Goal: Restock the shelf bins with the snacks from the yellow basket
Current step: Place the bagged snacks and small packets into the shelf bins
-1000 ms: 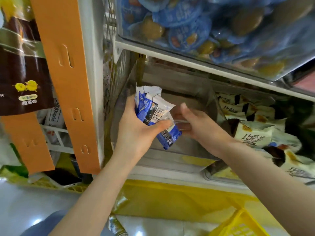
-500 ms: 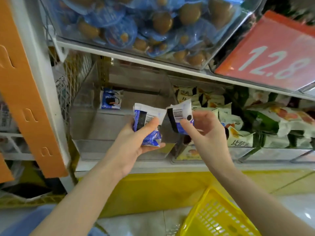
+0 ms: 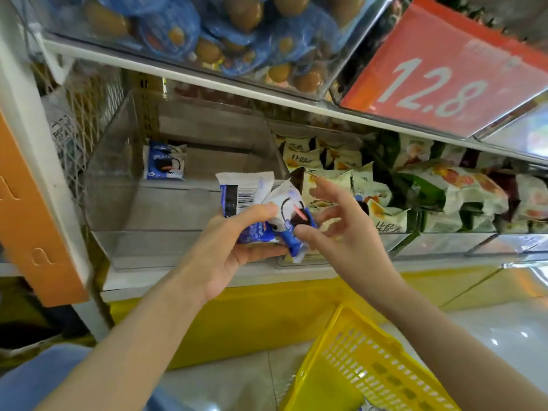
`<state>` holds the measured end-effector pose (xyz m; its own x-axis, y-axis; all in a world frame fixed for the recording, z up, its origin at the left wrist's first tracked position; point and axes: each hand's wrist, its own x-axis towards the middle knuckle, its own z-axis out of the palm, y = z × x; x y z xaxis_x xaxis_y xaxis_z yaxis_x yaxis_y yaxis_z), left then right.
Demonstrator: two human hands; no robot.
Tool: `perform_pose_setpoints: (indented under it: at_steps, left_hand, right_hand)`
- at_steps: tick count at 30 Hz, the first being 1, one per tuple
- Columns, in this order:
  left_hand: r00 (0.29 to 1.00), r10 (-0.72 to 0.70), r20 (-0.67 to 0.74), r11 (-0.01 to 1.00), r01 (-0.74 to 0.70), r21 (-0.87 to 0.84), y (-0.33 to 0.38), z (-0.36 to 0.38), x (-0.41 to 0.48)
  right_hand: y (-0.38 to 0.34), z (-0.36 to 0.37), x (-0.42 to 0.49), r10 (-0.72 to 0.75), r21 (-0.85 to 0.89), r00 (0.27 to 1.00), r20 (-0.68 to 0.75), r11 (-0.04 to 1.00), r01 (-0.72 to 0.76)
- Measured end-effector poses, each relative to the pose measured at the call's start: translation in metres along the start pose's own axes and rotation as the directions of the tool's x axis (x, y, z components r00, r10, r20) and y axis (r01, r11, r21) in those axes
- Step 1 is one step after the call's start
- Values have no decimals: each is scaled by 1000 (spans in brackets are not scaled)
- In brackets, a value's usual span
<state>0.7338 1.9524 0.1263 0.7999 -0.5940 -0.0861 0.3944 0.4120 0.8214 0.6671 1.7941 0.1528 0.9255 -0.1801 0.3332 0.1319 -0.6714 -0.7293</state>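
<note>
My left hand (image 3: 234,247) is shut on two blue-and-white snack packets (image 3: 252,203), held just in front of a clear shelf bin (image 3: 118,185). That bin holds a single matching blue packet (image 3: 164,163) standing at its back. My right hand (image 3: 335,229) hovers right of the packets with fingers spread, its thumb tip touching the nearer packet's lower corner. The yellow basket (image 3: 370,366) sits low at the right, below my right forearm; its contents are mostly out of view.
The neighbouring bin (image 3: 341,176) is full of cream and yellow packets, with green and orange ones further right. Above is a bin of blue-wrapped eggs (image 3: 207,31) and a red "12.8" price sign (image 3: 444,72). An orange upright (image 3: 29,209) stands at the left.
Half a second ago my right hand pinched one packet apart from the left. Now both packets are together in my left hand and my right fingers have spread.
</note>
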Motion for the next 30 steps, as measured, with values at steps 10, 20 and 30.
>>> perform_pose_setpoints:
  at_steps: [10,20,30]
  left_hand:
    - [974,192,-120,977,-177,119,15,-20,-2]
    - [782,498,-375,856,-372,359,36,-65,1]
    - [670,664,-333,689,-375,621,48,-92,-8]
  right_hand:
    - [-26,-6,29,97,32,971,216,994,-107]
    - [-37,58,109,158,-111,986,-61,980,-164]
    - [17,146,203,220,-324,973,-61,918,-228]
